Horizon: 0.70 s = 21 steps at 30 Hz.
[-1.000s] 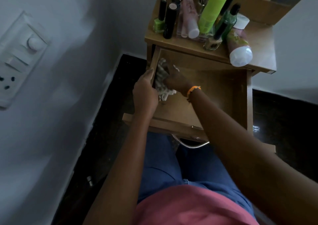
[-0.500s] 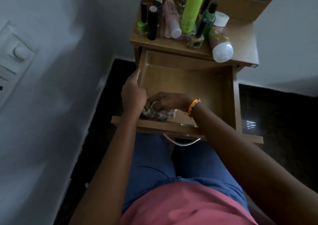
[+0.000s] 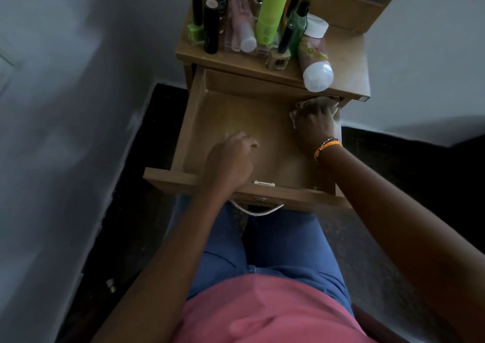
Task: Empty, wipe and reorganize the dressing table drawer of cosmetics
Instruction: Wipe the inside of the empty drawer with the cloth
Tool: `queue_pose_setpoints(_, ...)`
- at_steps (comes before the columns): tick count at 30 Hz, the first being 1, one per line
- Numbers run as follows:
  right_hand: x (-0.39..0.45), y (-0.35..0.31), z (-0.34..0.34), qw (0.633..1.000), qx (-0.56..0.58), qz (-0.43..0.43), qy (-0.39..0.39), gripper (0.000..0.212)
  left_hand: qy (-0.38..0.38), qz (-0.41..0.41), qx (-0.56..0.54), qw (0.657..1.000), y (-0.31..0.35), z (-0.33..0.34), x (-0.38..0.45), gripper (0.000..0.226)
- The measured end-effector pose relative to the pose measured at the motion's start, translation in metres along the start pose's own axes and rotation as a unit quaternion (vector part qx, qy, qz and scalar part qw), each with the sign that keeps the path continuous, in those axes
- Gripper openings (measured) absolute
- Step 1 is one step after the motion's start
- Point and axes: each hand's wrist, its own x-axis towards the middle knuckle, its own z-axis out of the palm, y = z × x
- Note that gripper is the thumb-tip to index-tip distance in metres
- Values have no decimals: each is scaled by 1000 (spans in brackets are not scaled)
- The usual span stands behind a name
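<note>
Drawer [image 3: 236, 122] pulled out of the dressing table, wooden, inside bare apart from the hands and cloth. Cloth [image 3: 301, 105], pale and patterned, sits in far right corner of the drawer floor, mostly covered by right hand [image 3: 313, 124]. Right hand grip: fingers spread down over the cloth, pressing it against the drawer bottom beside the right wall; can't tell if fingers curl round it. Orange band and beaded bracelet [image 3: 326, 147] on right wrist. Left hand [image 3: 229, 158] over near left part of drawer, just behind the front panel; grip loosely curled, holding nothing. Metal handle [image 3: 256, 210] on drawer front, above the person's knees in blue jeans [image 3: 275, 243]; pink top [image 3: 262, 311] at bottom of view.

Cosmetics crowded on the surface [image 3: 346, 61] above the drawer: green nail polish [image 3: 195, 28] at left, black tube [image 3: 211, 26] next to it, pink bottle with white cap [image 3: 241, 25] lying tilted, tall lime-green bottle [image 3: 271, 11] upright, green glass bottle [image 3: 298, 28], small square clear bottle [image 3: 278, 59] near front edge, floral bottle with white cap [image 3: 313, 56] lying towards the front right, white jar [image 3: 316, 25] behind it. Grey wall [image 3: 65, 106] at left, dark floor [image 3: 147, 137] below.
</note>
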Motion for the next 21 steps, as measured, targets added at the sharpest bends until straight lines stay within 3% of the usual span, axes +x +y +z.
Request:
queue_pose_setpoints(5,-29,-18,7,986,-96,13,-133,46,-48,-35,-11,998,-4,-5,0,32)
queue_pose_setpoints(8,-52,-29,7,976,-153,-15,-157,45,-88,-46,-5,995,0,-7,-2,31)
queue_pose_setpoints(12,-36,-13,17,990,-96,3,-106,52,-102,-37,4,994,2,-9,-3,31)
queue_pose_setpoints(13,-25,-9,14,994,-92,9,-56,49,-100,-37,7,994,2,-9,-3,31)
queue_pose_setpoints(15,-9,-1,7,993,-113,28,-33,36,-96,-42,10,994,2,-9,-5,30)
queue_pose_setpoints(19,0,-2,-5,997,-54,23,-54,33,-82,-49,5,995,4,-11,-5,29)
queue_pose_setpoints(21,-6,0,-6,994,-96,20,-57,32,-89,-50,2,995,4,-11,-6,29)
